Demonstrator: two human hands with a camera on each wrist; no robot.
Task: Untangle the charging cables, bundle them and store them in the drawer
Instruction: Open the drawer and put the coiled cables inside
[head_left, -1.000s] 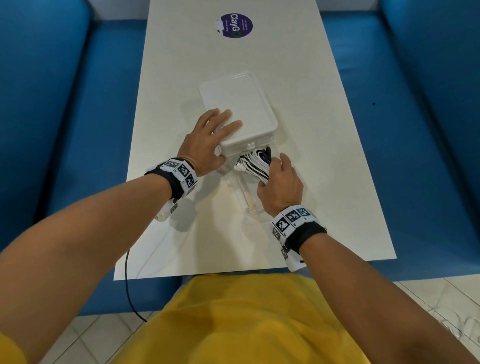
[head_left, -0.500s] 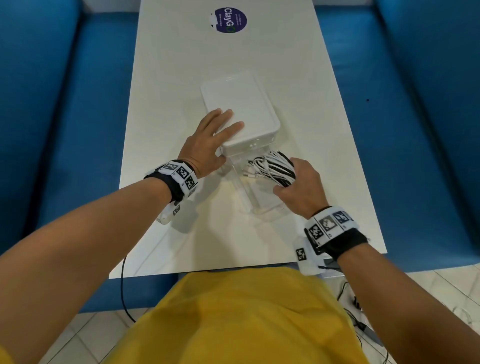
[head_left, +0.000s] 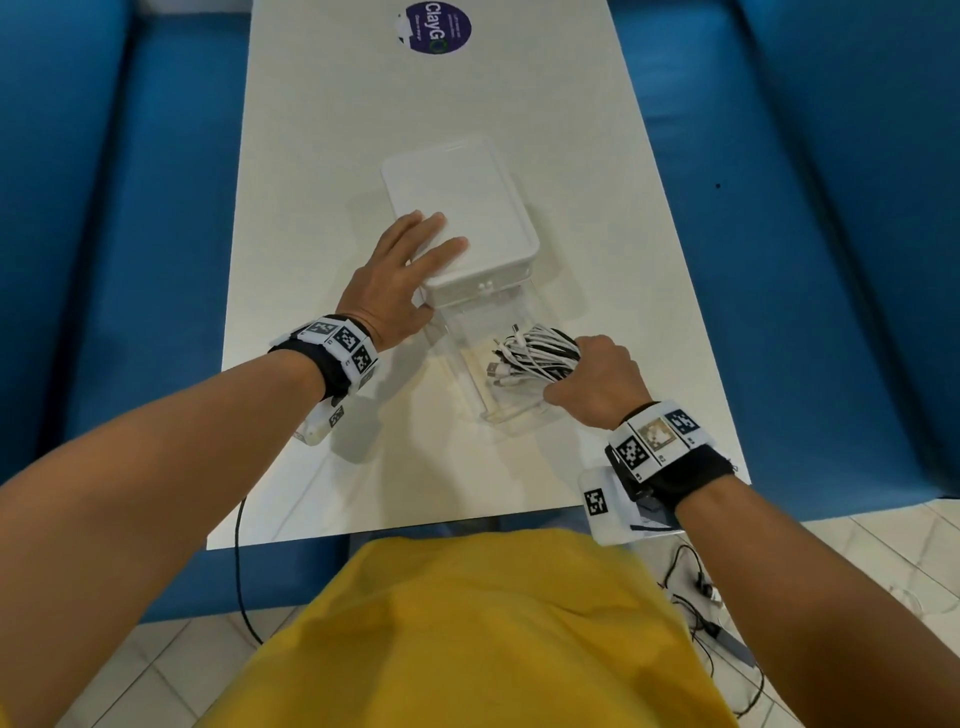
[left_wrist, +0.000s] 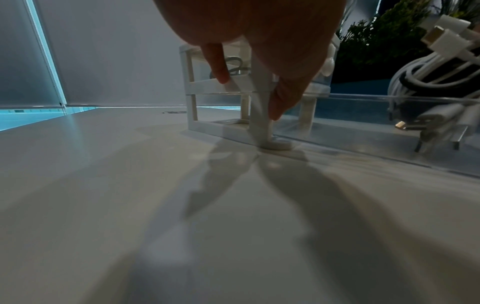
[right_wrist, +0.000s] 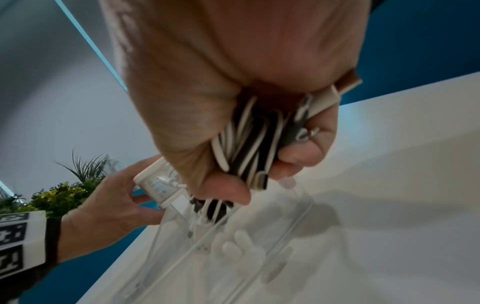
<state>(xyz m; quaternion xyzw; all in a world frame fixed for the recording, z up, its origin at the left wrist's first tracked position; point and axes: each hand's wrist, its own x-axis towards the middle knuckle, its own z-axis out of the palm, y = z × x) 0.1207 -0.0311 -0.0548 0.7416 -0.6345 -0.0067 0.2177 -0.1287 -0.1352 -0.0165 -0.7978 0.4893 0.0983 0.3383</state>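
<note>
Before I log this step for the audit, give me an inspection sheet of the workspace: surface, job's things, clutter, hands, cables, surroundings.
Surface: white table, a round purple sticker at its far end.
Job's things: white drawer unit with its clear drawer pulled out toward the person; cable bundle of white and black cables held over the drawer's right side.
Clutter: nothing seen on the table.
Hands: left hand rests flat on the unit's top, thumb against its front corner; right hand grips the bundle.
Cables: bundled, several plugs sticking out; whether the bundle touches the drawer floor cannot be told.
Surroundings: blue benches on both sides; loose dark wires on the tiled floor.
</note>
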